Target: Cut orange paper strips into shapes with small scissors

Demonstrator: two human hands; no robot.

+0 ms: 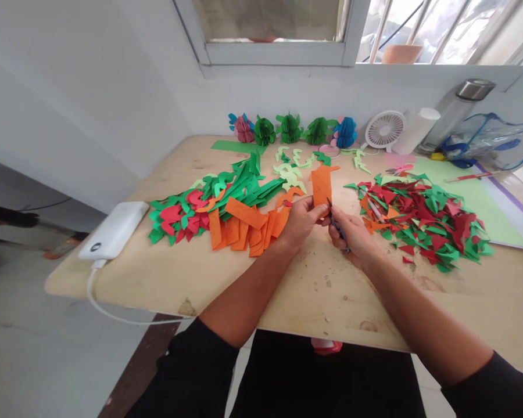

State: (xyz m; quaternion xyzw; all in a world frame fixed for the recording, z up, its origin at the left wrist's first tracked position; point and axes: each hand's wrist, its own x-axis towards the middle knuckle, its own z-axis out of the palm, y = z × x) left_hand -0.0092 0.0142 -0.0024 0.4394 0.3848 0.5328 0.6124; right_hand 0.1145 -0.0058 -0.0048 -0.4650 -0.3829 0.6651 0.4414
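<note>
An orange paper piece [322, 186] stands upright above the middle of the table, its lower end pinched in my left hand [303, 220]. My right hand [353, 237] is closed around dark scissors [339, 228], whose blades meet the paper's lower right edge. Just left of my left hand lie orange paper strips [244, 226], beside folded green strips [250, 186] and red cut shapes [172, 215]. To the right of my right hand is a heap of red, green and orange scraps [436, 220].
Several honeycomb paper figures [290, 129] line the wall, next to a small white fan [384, 129] and a steel-lidded bottle [455, 113]. A white power bank [113, 230] with a cable sits at the table's left edge. Light green cut shapes [290, 174] lie behind my hands.
</note>
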